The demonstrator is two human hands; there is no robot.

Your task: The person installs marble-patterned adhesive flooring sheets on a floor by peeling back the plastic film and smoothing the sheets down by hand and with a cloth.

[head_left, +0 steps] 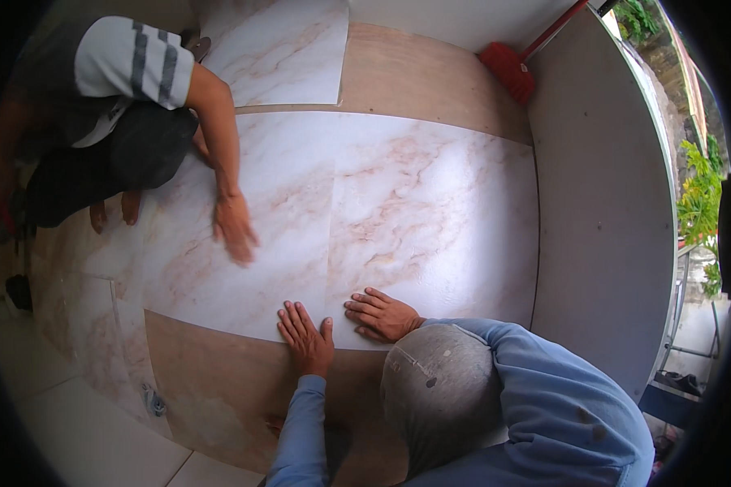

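My left hand [307, 341] lies flat near the front edge of a glossy white sheet with pinkish-brown marbling [260, 187], its fingers stretched and the thumb apart. Just to the right, my right hand [382, 315] rests palm down on the neighbouring marbled sheet [430, 211], fingers spread. A thin seam runs between the two sheets, and my hands are on either side of it. Neither hand holds anything. Across from me at the left, a co-worker's hand [235, 231], blurred by motion, is over the left sheet.
Bare brown board [211, 365] shows in front of the sheets and behind them [422, 73]. A red broom [508, 71] stands in the far right corner by a grey panel [605, 178]. Pale floor tiles [97, 430] lie at the lower left, near a small roundish object [154, 402].
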